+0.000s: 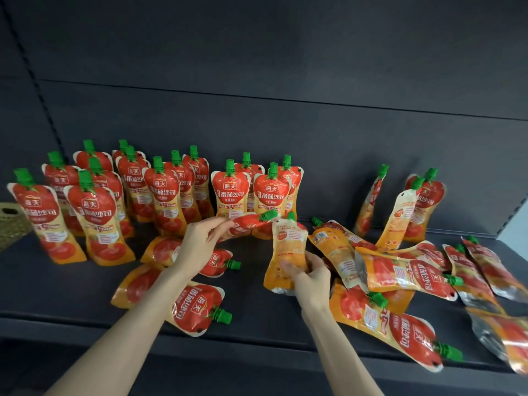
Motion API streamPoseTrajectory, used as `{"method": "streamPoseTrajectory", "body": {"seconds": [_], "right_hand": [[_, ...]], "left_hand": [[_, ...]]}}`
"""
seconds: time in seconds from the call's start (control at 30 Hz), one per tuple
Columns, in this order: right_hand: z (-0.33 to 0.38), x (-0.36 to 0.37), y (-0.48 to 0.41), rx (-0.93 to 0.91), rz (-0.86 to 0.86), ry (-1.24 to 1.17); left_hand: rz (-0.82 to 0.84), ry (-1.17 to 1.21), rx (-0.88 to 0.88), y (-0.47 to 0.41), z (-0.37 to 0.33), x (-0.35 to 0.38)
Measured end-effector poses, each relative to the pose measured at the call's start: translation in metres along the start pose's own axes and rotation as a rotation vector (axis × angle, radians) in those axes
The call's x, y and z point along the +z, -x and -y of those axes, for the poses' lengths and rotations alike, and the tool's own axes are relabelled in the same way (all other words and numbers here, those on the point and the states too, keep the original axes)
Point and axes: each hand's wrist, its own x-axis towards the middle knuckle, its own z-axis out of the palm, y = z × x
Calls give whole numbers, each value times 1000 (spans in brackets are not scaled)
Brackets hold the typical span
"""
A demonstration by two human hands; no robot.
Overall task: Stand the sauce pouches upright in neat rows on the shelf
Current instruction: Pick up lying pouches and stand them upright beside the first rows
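The dark shelf carries everything, and the work is split across it. Beyond the left hand's fingers and off to their left are the standing pouches. They are upright on their gusseted bases with green caps up and red fronts facing out, several deep, so this looks like the finished stock, though the rows are only roughly even. To the right of the right hand's fingers the loose pouches lie flat and overlapping, caps pointing every way. Three more flat pouches lie beneath the left forearm. Further right and back, a few leaning pouches rest against the rear panel, one showing its orange back.

The right hand grasps a back-facing pouch low on its body. It is roughly upright with the cap up, lifted just clear of the shelf, probably so its base can be set down flat. It would need turning to match the fronts. The left hand pinches a red-faced pouch by its lower end. This one is held sideways, cap pointing right, just in front of the nearest standing pair, which seems the likely gap for it. A woven basket sits at the far left edge.
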Motion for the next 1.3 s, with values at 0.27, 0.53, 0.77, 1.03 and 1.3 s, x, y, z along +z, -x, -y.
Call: {"method": "streamPoseTrajectory", "body": {"seconds": [0.27, 0.53, 0.77, 1.03, 1.3], "right_hand": [[15, 2, -6, -229, 19, -120], [12, 9, -21, -427, -9, 140], [1, 14, -21, -335, 16, 89], [11, 19, -25, -304, 104, 62], [10, 20, -17, -179, 191, 222]], "left_hand": [[-199, 277, -131, -7, -20, 18], [-236, 403, -235, 2, -33, 44], [-90, 434, -194, 6, -25, 41], [-160, 507, -214, 5, -29, 43], [-110, 505, -210, 1, -29, 45]]}}
